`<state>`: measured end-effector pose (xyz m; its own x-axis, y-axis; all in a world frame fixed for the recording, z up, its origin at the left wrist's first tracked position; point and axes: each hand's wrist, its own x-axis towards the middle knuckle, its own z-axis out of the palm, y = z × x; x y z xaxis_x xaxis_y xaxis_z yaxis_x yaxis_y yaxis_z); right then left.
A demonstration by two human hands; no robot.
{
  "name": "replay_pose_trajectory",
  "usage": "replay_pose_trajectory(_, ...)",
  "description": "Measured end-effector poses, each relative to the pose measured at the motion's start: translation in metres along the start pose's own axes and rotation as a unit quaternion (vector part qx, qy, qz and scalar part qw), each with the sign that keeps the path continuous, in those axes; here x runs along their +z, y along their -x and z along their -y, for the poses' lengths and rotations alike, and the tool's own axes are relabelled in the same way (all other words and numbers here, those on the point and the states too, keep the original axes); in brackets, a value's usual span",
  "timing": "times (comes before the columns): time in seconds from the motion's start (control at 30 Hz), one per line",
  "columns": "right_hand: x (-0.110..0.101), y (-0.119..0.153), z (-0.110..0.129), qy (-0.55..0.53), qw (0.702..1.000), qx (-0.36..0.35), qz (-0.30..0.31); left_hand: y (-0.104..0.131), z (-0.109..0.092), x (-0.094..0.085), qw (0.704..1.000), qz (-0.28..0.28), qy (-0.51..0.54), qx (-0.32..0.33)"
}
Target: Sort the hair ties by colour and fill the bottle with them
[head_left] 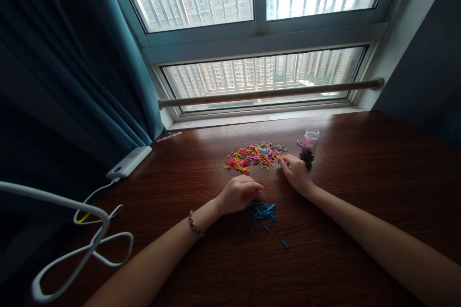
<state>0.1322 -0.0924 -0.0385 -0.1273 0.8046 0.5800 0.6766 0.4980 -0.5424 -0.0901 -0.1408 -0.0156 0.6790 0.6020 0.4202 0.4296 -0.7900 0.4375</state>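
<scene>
A loose pile of many-coloured elastic hair bands (257, 156) lies on the brown table, mostly red, yellow, pink and some blue. My left hand (239, 194) is closed in a pinch, with a bit of a blue hair band (262, 191) showing at its fingertips. Just below it sits a smaller heap of blue hair bands (264, 212), and one single blue band (284, 240) lies apart towards me. At the right edge of the coloured pile, the fingers of my right hand (296, 172) are drawn together; what they hold, if anything, is too small to make out.
A clear open jar (310, 144) with black bands at its bottom stands just behind my right hand. On the left are a white power bank (129, 162) and a looping white cable (97, 213). A blue curtain (118, 72) hangs beside the window, and a rail (270, 93) crosses it.
</scene>
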Motion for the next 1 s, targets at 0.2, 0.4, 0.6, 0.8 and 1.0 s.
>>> replay_pose_trajectory(0.2, -0.005, -0.001, 0.009, -0.056, 0.997, 0.044, 0.006, -0.001, -0.003, -0.006, 1.000, 0.001, -0.002, 0.000)
replay_pose_trajectory(0.4, -0.012, 0.013, 0.053, -0.178, 0.974, -0.020, 0.139, -0.002, 0.050, -0.026, 0.968, -0.116, -0.188, -0.115)
replay_pose_trajectory(0.6, -0.013, 0.017, 0.063, -0.226, 0.944, -0.091, 0.222, -0.005, 0.073, -0.024, 0.956, 0.032, -0.234, -0.172)
replay_pose_trajectory(0.8, -0.022, -0.006, 0.024, -0.055, 0.996, 0.018, 0.061, -0.002, 0.077, -0.021, 0.957, 0.062, -0.225, -0.172)
replay_pose_trajectory(1.0, -0.024, -0.004, 0.017, 0.271, 0.957, 0.006, 0.098, -0.001, 0.077, -0.021, 0.959, 0.059, -0.225, -0.164)
